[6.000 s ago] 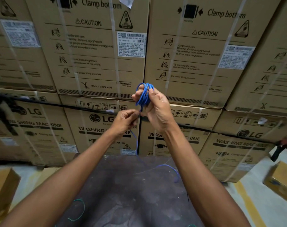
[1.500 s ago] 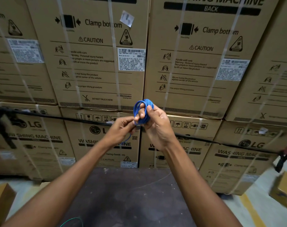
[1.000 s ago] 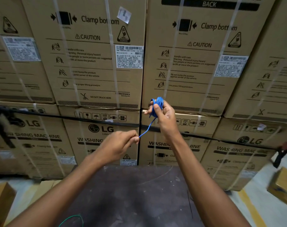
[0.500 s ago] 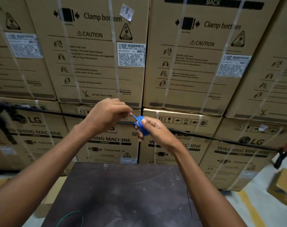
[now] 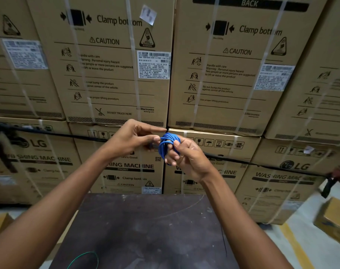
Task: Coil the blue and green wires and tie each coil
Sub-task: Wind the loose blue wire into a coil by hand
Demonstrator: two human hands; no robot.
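A small coil of blue wire (image 5: 166,145) is held up in front of me above the dark table. My right hand (image 5: 186,156) grips the coil, with its fingers through and around the loops. My left hand (image 5: 134,137) is right beside the coil on its left, thumb and forefinger pinching at the wire's end against the loops. A loop of green wire (image 5: 85,258) lies on the table at the bottom edge of the view, mostly out of frame.
A dark scuffed table (image 5: 146,230) stands below my arms. Behind it rises a wall of strapped cardboard washing-machine boxes (image 5: 116,74). A black strap (image 5: 68,135) runs across them. Smaller brown boxes (image 5: 334,218) sit on the floor at right.
My left hand pulled the free blue end out to the left, then up over the coil, and now sits tight against it. The coil dropped slightly lower with my right hand.
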